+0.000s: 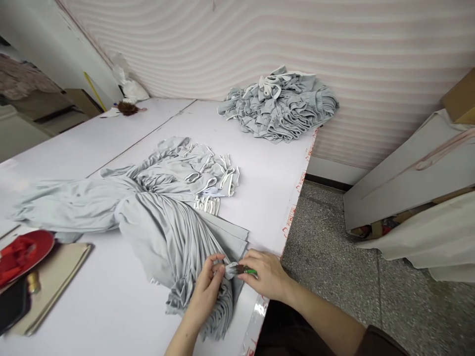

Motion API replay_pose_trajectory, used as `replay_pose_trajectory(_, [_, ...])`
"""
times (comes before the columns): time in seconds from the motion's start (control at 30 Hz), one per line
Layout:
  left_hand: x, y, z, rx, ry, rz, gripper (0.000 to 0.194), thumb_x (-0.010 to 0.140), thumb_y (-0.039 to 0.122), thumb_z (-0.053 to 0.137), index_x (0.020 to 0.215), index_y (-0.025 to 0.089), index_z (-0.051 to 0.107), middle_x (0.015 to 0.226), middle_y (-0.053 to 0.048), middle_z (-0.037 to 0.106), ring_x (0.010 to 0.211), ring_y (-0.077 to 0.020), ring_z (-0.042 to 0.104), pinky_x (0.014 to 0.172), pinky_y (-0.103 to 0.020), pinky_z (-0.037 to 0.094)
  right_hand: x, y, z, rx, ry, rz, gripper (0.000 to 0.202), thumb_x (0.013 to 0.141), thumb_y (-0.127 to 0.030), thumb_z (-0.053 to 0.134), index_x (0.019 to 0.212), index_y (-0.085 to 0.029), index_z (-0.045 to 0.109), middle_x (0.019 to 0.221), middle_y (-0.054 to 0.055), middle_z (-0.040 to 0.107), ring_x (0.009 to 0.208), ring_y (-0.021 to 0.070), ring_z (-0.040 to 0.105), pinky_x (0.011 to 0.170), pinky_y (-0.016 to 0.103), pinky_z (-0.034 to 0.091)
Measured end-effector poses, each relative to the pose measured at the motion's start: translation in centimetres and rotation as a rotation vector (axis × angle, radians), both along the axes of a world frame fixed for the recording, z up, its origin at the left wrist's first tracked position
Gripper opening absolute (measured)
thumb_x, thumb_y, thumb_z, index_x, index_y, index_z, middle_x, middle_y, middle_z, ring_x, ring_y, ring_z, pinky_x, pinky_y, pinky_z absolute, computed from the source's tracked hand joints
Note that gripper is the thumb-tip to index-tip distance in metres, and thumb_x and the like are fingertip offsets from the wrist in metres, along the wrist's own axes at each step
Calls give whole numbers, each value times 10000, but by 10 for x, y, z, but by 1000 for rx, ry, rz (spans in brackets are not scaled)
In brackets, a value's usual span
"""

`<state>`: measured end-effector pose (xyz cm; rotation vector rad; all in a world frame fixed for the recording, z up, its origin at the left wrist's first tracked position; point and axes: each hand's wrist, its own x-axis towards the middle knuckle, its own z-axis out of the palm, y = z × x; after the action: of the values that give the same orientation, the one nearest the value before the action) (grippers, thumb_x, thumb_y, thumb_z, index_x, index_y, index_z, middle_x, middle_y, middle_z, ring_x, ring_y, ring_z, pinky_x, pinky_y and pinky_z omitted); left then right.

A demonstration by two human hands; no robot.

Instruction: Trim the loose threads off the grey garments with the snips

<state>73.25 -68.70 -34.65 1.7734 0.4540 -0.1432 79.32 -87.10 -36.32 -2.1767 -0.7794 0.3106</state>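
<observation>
green tool (245, 270) (lying crosswise) points toward grey cloth (174, 232).

On the left, a red dish (49, 243) with crumpled red material (17, 254) overlaps a folded tan sheet (63, 277), on which a small gold cylinder (33, 282) stands beside a dark flat object (15, 304). Farther back, a brown tangle (127, 108) lies near a white plastic bag (134, 92) and a yellow stick (94, 91). Striped sheeting (241, 39) hangs behind; at right, a cardboard box (462, 98) sits above white cloth (426, 237) and speckled floor (326, 277).
</observation>
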Motion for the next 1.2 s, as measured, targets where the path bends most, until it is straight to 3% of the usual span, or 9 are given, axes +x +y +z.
replay_pose_trajectory(0.17, [1,1,-3,-71,40,25,424,815,550,562,1098,241,499,699,52,543,549,-116,398,543,-246,280,4,7,-1,-26,-61,38,191,824,-321,741,988,-223,728,927,18,711,825,197,665,727,300,465])
replay_pose_trajectory(0.43, [9,9,-5,-141,136,9,408,809,522,567,1083,229,494,726,36,585,617,-137,498,616,-264,375,6,4,-4,-14,-61,26,208,822,-317,739,1011,-232,725,949,22,712,846,209,664,761,317,467])
replay_pose_trajectory(0.5, [8,8,-3,-48,113,-43,372,822,498,550,1079,232,507,751,27,582,659,-155,528,640,-279,407,9,2,-4,7,-26,6,134,852,-290,700,969,-231,727,926,18,708,838,194,661,762,303,466])
replay_pose_trajectory(0.6, [4,5,-1,321,-58,-147,217,804,413,577,922,230,570,816,-13,580,784,-205,574,736,-337,454,17,-3,-3,36,93,-109,119,855,-262,668,966,-232,700,944,11,686,855,179,651,751,278,470])
replay_pose_trajectory(0.7, [2,2,-3,613,-283,-181,138,846,327,487,750,230,512,902,-68,581,882,-238,594,745,-352,469,26,-7,-6,-31,137,-200,222,848,-197,624,1066,-239,635,1056,23,662,950,196,631,782,289,458])
replay_pose_trajectory(0.77, [4,0,-4,628,-311,-247,149,879,285,408,742,242,446,890,-66,595,855,-220,616,671,-310,466,31,-4,-10,-102,115,-200,268,857,-149,578,1108,-240,605,1101,38,645,980,206,619,788,296,441])
replay_pose_trajectory(0.9, [18,-8,-5,755,-66,-386,60,891,297,422,857,248,430,653,30,552,570,-185,580,561,-278,390,39,8,-16,-137,96,-173,184,862,-115,547,995,-221,614,1052,46,637,935,206,618,756,292,420])
replay_pose_trajectory(1.03, [35,-20,-9,933,106,-447,88,899,303,457,929,223,480,712,-32,627,691,-257,648,588,-298,370,39,12,-17,-78,114,-175,101,892,-167,536,975,-213,570,1018,40,647,936,204,620,764,295,423])
replay_pose_trajectory(1.2, [40,-15,-6,858,74,-496,79,909,241,428,839,238,463,804,-24,623,775,-211,642,677,-289,428,37,17,-17,42,194,-192,128,840,-176,563,954,-215,521,943,20,660,880,202,632,746,294,445])
